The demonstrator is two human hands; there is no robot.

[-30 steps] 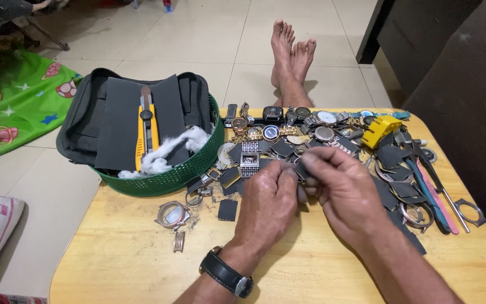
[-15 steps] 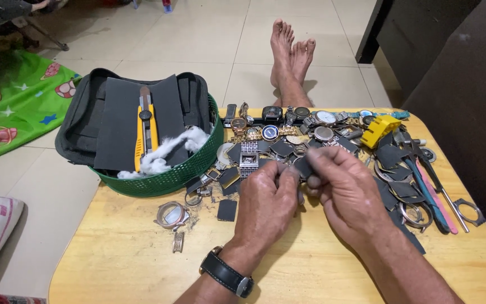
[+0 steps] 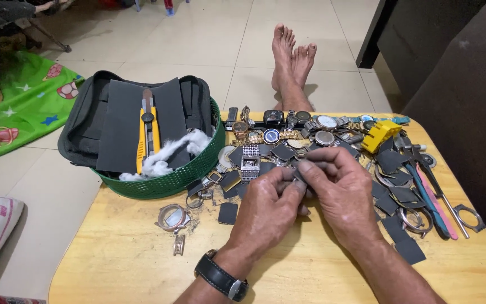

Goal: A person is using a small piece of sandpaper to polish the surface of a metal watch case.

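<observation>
Both hands meeting over the middle of the wooden table. Left hand curled, thumb and forefinger pinched on a small dark piece — too small to say what kind. Right hand also narrowed, fingertips closed on the same piece from the other side.

Work judged as somewhere in the middle, not near the end: many watches still lying in a loose heap just beyond the hands, dark foam squares scattered at the right, one watch case apart at the left. Green basket holding a black pouch, white cotton and a yellow cutter — untouched. How many pieces already finished, impossible to tell.
</observation>
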